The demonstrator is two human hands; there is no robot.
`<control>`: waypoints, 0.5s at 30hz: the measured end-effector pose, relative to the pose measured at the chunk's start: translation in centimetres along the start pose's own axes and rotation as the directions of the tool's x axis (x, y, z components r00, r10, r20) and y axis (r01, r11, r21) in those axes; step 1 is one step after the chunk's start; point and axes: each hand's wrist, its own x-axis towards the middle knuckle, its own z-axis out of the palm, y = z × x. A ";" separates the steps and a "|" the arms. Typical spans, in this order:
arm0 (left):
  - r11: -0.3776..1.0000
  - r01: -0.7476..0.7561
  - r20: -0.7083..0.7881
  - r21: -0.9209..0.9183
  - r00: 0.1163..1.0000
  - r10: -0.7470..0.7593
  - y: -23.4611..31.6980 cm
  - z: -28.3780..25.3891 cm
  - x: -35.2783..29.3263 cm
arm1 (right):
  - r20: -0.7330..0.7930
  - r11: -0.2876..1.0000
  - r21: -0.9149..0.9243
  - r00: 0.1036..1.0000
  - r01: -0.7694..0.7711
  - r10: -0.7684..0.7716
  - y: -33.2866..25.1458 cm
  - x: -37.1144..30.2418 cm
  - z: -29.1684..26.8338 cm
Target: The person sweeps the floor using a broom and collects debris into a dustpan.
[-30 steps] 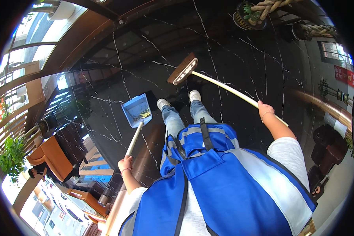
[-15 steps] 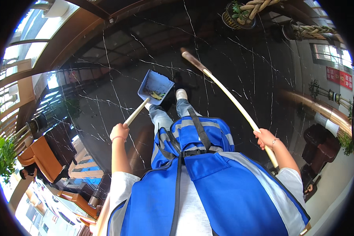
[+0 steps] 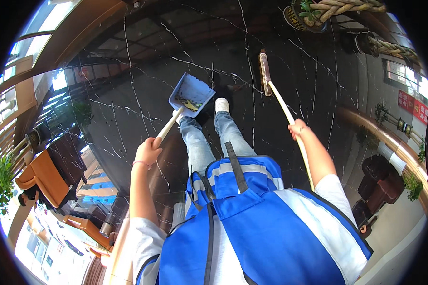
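My left hand (image 3: 148, 153) is wrapped round the pale handle of a blue-grey dustpan (image 3: 195, 89), whose pan lies on the dark floor in front of my feet. Yellowish leaves and dark bits of litter (image 3: 190, 103) sit inside the pan, towards its handle side. On the right, my right hand (image 3: 298, 128) grips the long cream handle of a broom (image 3: 286, 110). The broom's brownish head (image 3: 265, 73) is near the floor, right of the dustpan and apart from it; whether its bristles touch the floor I cannot tell.
Glossy black floor (image 3: 147, 61) with white veins spreads around my feet. A potted plant with a braided trunk (image 3: 314, 16) stands at the far right, another (image 3: 366, 43) beside it. An orange-brown armchair (image 3: 45, 178) is at left, a dark red one (image 3: 383, 175) at right.
The broom head has swung right and towards me, turning to show its side. My right hand has moved forward and left on the handle's line. The dustpan has shifted slightly forward and right.
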 end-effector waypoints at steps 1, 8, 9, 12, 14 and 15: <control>0.998 -0.050 -0.048 -0.027 0.998 0.048 -0.5 -0.4 -0.1 | -0.042 0.985 -0.168 0.998 0.037 -0.044 -1.6 0.5 -0.3; 0.963 -0.246 -0.271 0.108 0.925 0.267 -0.7 0.2 -1.0 | -0.281 0.785 -0.610 0.898 0.104 -0.338 -9.0 -1.6 -2.3; 0.962 -0.262 -0.291 0.081 0.916 0.274 -0.5 0.3 -1.0 | -0.282 0.793 -0.600 0.901 0.103 -0.331 -10.4 -1.2 -1.5; 0.951 -0.306 -0.270 0.040 0.913 0.305 0.1 0.3 0.0 | -0.369 0.839 -0.542 0.885 0.044 -0.284 -14.7 1.0 2.5; 0.937 -0.325 -0.248 0.126 0.904 0.347 0.4 0.3 1.0 | -0.410 0.884 -0.468 0.886 -0.002 -0.216 -17.1 1.8 6.9; 0.939 -0.323 -0.263 0.114 0.902 0.342 0.3 0.1 1.4 | -0.406 0.917 -0.400 0.899 -0.014 -0.163 -17.6 1.4 8.9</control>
